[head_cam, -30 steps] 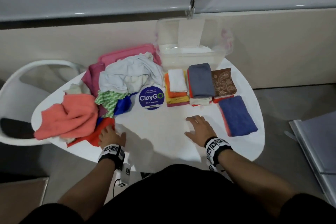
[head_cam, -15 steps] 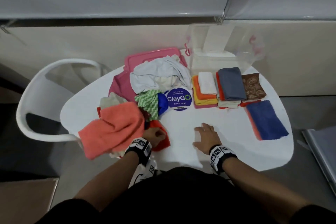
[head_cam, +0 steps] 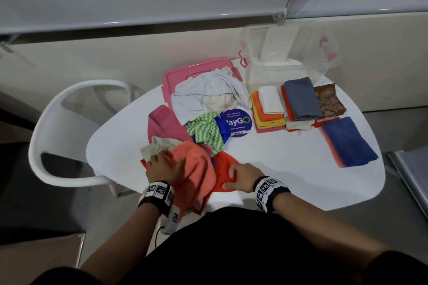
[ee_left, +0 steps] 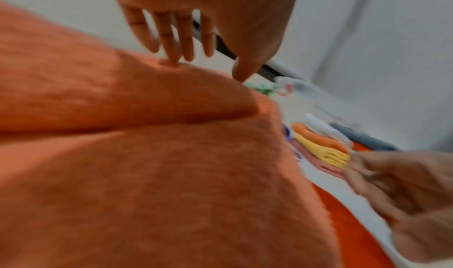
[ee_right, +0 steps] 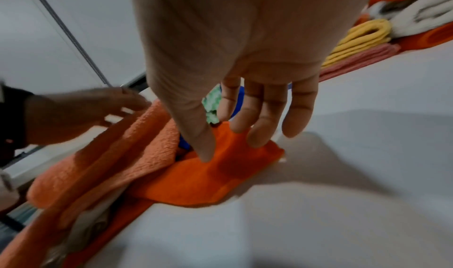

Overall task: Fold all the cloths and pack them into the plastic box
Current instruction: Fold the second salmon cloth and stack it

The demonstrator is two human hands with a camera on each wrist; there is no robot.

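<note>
Right hand (head_cam: 240, 177) has crossed from bare table (head_cam: 289, 169) onto orange cloth (head_cam: 223, 165), fingers straight, pressing. Left hand (head_cam: 163, 166) lies flat on salmon towel (head_cam: 196, 176). Next cloth chosen; plastic box (head_cam: 289, 62) still empty behind the folded stacks (head_cam: 298, 105).

Left hand (head_cam: 165, 166) lies flat, fingers (ee_left: 171, 45) straight and spread, tips pressing down. Right hand (head_cam: 240, 177) reaches across beside it, fingers (ee_right: 264, 117) extended, thumb and fingertips touching down.
</note>
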